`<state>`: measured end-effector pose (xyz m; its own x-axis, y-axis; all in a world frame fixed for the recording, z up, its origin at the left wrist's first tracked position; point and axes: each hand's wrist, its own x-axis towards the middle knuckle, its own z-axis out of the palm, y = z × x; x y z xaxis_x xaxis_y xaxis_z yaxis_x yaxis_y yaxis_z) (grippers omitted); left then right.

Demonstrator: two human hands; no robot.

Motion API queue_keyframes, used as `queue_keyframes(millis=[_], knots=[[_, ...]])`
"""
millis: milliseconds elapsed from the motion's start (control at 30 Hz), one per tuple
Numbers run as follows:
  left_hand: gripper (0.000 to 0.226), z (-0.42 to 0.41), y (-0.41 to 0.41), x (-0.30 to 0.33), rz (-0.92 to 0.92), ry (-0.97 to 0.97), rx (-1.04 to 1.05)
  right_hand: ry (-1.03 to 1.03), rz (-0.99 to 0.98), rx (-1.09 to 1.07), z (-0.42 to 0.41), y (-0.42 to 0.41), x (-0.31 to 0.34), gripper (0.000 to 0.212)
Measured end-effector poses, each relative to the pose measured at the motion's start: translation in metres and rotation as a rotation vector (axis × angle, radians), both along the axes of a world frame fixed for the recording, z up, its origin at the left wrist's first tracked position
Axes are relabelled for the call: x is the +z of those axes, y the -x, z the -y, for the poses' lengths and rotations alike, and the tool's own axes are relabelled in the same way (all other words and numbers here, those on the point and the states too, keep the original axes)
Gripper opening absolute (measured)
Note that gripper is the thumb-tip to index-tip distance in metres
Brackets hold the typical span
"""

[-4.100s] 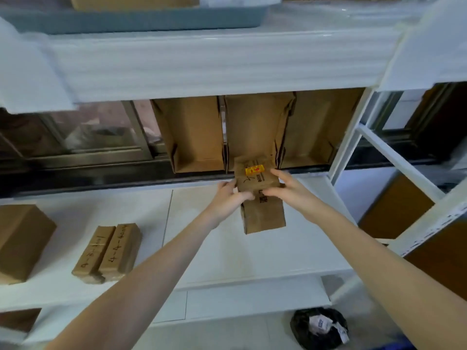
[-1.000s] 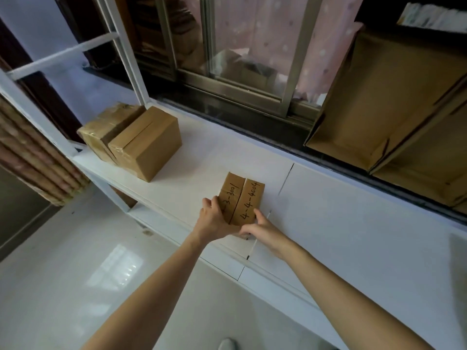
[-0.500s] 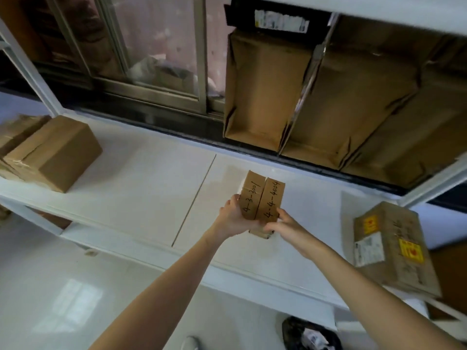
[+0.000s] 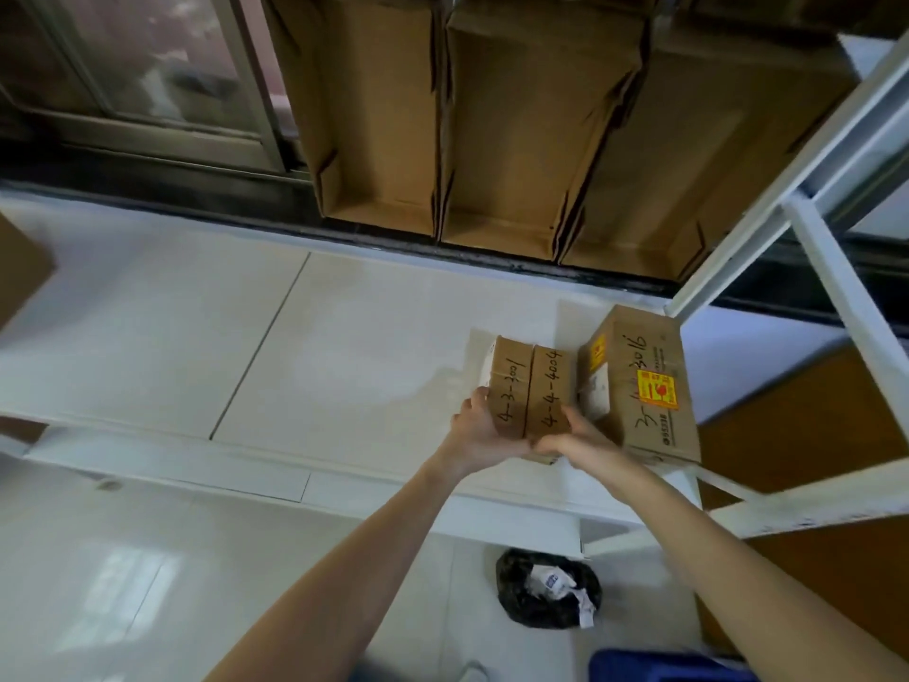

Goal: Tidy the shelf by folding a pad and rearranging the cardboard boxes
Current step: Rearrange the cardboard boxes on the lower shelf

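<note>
Our left hand (image 4: 479,430) clasps the near end of a narrow brown box marked 4-3-3001 (image 4: 511,386) on the white shelf (image 4: 147,337). Pressed against it lies its twin, the box marked 4-4-4004 (image 4: 551,391), gripped by our right hand (image 4: 573,438). Just right stands a larger carton (image 4: 644,386) with a yellow sticker.

Left-edge box (image 4: 19,268) mostly cropped.

black bag (image 4: 547,592) on floor | blue bin (image 4: 659,666) | window (image 4: 147,66)
</note>
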<state>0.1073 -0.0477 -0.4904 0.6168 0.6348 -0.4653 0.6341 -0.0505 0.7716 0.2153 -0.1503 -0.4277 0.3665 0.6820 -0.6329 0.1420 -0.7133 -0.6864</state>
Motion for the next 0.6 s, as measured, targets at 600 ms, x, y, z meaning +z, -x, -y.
queue_keyframes(millis=[600], knots=[[0.09,0.024,-0.009,0.007,-0.07,-0.085,-0.054,0.108,0.235,0.1,0.009,-0.016,-0.015,0.046]])
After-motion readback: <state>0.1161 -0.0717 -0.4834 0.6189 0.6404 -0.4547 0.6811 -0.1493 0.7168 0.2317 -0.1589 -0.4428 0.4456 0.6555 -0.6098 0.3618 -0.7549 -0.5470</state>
